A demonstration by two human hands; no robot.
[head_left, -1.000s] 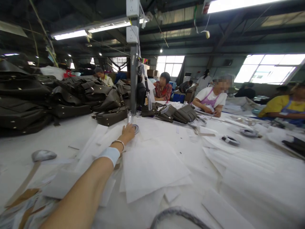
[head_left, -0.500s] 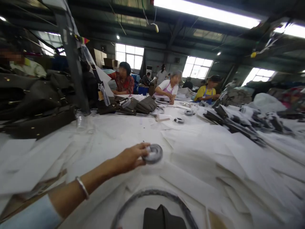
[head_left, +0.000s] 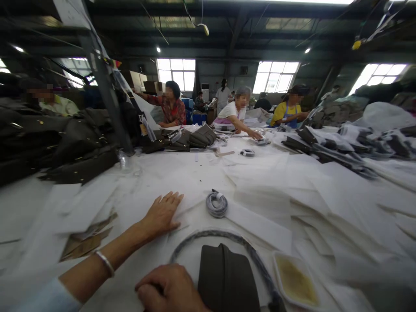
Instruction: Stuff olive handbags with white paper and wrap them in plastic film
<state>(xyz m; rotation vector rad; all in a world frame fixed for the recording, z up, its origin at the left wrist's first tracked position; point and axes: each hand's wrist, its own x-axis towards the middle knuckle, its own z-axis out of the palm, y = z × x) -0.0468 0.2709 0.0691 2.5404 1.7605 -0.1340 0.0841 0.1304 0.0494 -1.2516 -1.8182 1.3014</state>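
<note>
My left hand (head_left: 162, 212) is over the white-covered table with its fingers stretched out and nothing in them. To its right, and apart from it, lies a coiled, plastic-wrapped strap (head_left: 216, 205) with a white band on it. My right hand (head_left: 172, 288) is closed at the bottom of the view; what its curled fingers hold, if anything, is hidden. Just right of that hand is a dark olive bag (head_left: 227, 277), cut off by the lower edge. A long wrapped strap (head_left: 224, 234) arches around the bag, one end passing behind my right hand.
White sheets (head_left: 325, 208) overlap on the right. A shallow tray (head_left: 294, 281) of yellowish material sits at lower right. Dark bags (head_left: 78, 147) are piled left near a post (head_left: 105, 91). Across the table, a co-worker's hand (head_left: 255, 135) touches another coil (head_left: 262, 141).
My left hand has let go of the coiled strap and drawn back to the left, leaving it on the table. My right hand has come into view. A co-worker opposite has reached out to a coil.
</note>
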